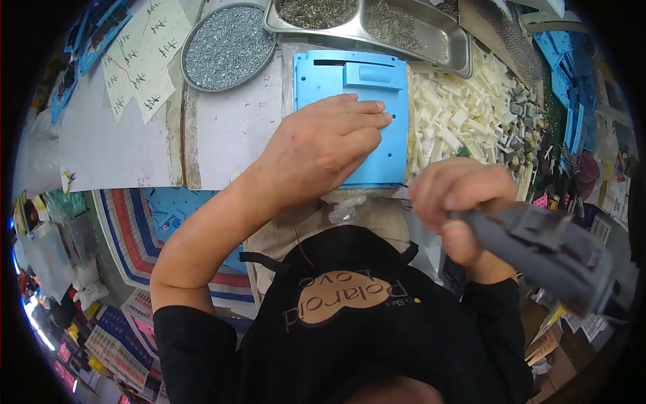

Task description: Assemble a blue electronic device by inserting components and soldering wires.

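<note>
A light blue plastic housing [397, 158] with small holes and a raised block lies on the worktable before me. My left hand [330, 145] rests palm down across it, fingers stretched toward its right side. Beyond the housing's lower right corner, my right hand [464, 195] is wrapped round a dark grey power screwdriver [538, 246], its body slanting down to the right. Hand and tool are smeared by motion. A thin dark tip shows near the housing's corner; whether it touches a screw I cannot tell.
Behind and left stands a round tray [229, 47] of small silvery screws. A metal compartment tray [457, 50] holds darker small parts at the back. Cream plastic pieces [451, 114] are heaped right of the housing. A striped bag [124, 236] with blue parts sits below left.
</note>
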